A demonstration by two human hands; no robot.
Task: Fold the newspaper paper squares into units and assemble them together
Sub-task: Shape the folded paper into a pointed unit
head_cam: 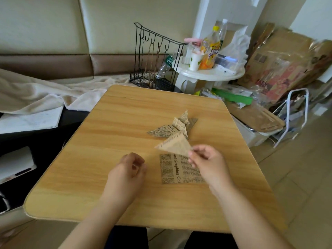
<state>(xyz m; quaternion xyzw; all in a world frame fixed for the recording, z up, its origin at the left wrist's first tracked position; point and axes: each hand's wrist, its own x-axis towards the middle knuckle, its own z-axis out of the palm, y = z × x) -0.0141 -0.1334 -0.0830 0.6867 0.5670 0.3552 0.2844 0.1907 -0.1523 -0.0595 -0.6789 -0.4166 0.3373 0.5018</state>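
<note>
A person's right hand pinches a folded triangular unit of newspaper-print paper by its near right corner, holding it just above the wooden table. The unit's long edge runs away from the grip toward the upper left, its free tip pointing at the cluster of finished units lying just beyond it. A flat, unfolded newspaper square rests on the table directly under and beside the right hand, partly covered by it. The left hand hovers loosely curled and holds nothing, left of the square and apart from it. The right hand is plainly the nearer to both the cluster and the square; the held unit looks ready to join the pile.
</note>
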